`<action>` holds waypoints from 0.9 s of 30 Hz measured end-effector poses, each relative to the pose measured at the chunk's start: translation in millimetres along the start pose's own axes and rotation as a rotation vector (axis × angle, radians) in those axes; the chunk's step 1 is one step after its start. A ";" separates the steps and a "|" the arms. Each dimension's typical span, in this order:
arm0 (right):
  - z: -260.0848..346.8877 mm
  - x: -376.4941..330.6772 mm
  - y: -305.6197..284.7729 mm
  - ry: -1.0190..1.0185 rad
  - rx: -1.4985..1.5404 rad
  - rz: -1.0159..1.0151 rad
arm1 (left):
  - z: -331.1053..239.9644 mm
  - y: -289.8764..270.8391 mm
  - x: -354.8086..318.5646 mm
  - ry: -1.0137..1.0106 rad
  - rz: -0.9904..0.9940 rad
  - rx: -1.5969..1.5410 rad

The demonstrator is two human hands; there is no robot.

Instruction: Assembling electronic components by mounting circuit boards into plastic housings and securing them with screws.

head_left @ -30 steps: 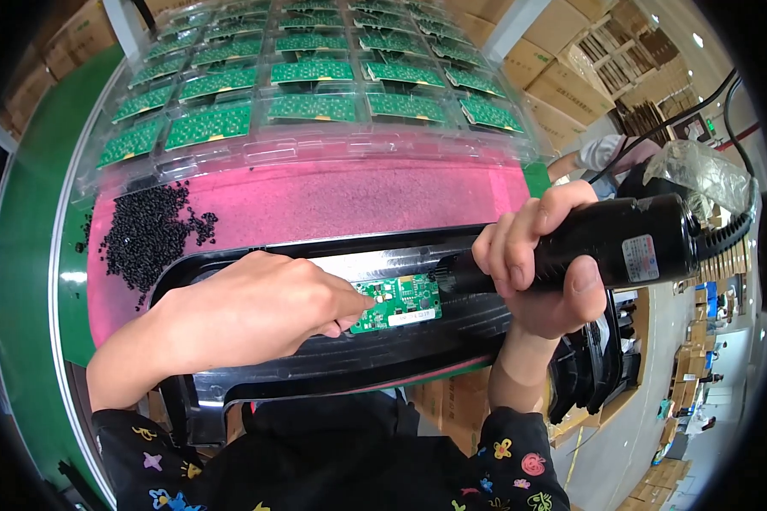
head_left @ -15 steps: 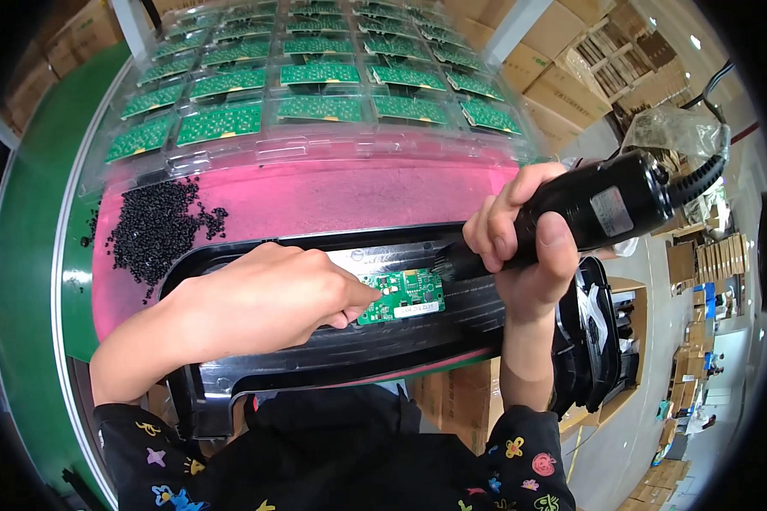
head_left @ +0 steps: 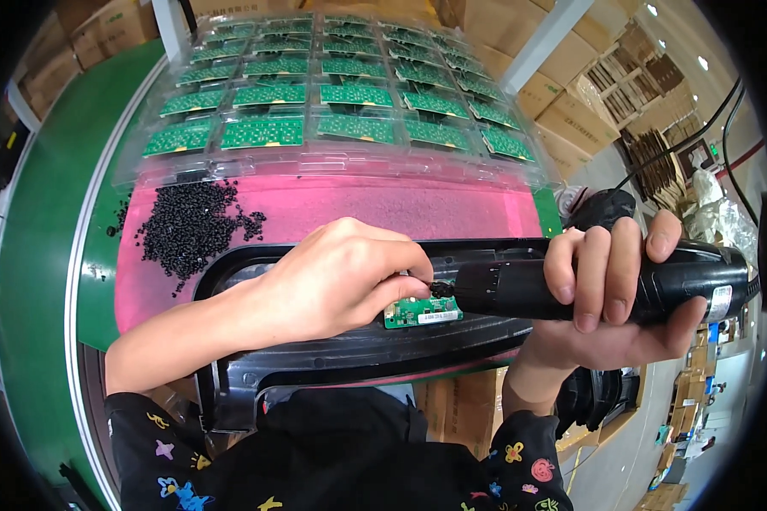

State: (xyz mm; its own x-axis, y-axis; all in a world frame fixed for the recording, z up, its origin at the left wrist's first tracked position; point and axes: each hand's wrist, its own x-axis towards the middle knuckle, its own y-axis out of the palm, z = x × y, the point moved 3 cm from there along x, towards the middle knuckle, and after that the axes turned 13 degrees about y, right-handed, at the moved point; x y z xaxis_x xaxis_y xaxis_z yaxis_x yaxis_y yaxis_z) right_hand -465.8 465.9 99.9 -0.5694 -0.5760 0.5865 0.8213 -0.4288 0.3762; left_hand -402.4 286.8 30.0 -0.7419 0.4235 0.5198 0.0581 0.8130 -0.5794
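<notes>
A black corded electric screwdriver [head_left: 511, 288] lies almost level in my right hand [head_left: 594, 277], its nose pointing left. My fingers wrap over the barrel, with the thumb along the underside. Thumb and index finger of my left hand [head_left: 337, 277] are pinched together at the screwdriver's dark tip; whatever they hold there is too small to make out. Just below the tip is a green circuit board [head_left: 402, 317] with a white label, partly covered by my left hand. The board sits inside a long black plastic housing [head_left: 315, 362] in front of me.
Loose small black pieces [head_left: 187, 226] are heaped on the pink mat [head_left: 375, 200] at the left. Behind, clear plastic trays [head_left: 358, 162] hold rows of green circuit boards. More black housings [head_left: 601, 400] stand at the right, near cardboard boxes [head_left: 452, 404].
My right hand has swung the screwdriver from a slant to nearly level. My left hand has left the board's surface and moved up and right to the tip, pinching there. The head view has shifted slightly.
</notes>
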 end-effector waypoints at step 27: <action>-63.0 -12.1 -7.7 0.297 -0.290 -0.242 | 9.8 -9.2 -0.1 0.031 -0.140 0.468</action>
State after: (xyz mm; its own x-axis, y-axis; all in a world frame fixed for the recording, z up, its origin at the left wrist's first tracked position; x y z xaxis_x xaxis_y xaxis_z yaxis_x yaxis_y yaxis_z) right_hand -467.4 432.4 44.8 -0.7629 -0.5916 0.2608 0.6446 -0.7270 0.2366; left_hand -409.4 275.4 29.1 -0.7003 0.3409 0.6271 -0.3526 0.5986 -0.7192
